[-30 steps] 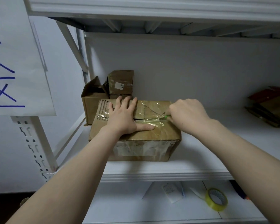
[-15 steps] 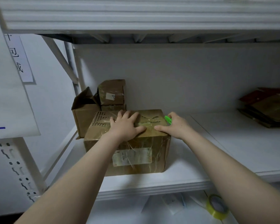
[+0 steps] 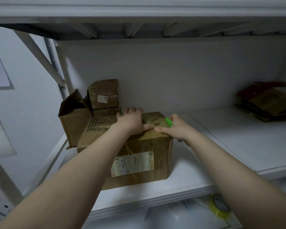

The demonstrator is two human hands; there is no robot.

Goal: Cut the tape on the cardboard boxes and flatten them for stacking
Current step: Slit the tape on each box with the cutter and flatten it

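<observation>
A taped brown cardboard box [image 3: 139,162] with a shipping label on its front stands at the front left of the white shelf [image 3: 221,146]. My left hand [image 3: 130,120] lies on the box top, its fingers hooked over the far edge and its thumb along the top. My right hand [image 3: 177,129] sits at the box's top right corner and holds a small green cutter [image 3: 168,121], thumb pressed on the top next to my left thumb. The cutter's blade is hidden.
Behind the box stand an open cardboard box [image 3: 74,123] and a small taped box [image 3: 104,95] on another. Flattened cardboard [image 3: 267,101] is stacked at the far right. A yellow tape roll [image 3: 220,207] lies on the lower shelf. An upper shelf [image 3: 139,10] hangs overhead.
My right hand drew the cutter off the taped seam to the box's right corner. My left hand slid back to the far edge. The view tilted up.
</observation>
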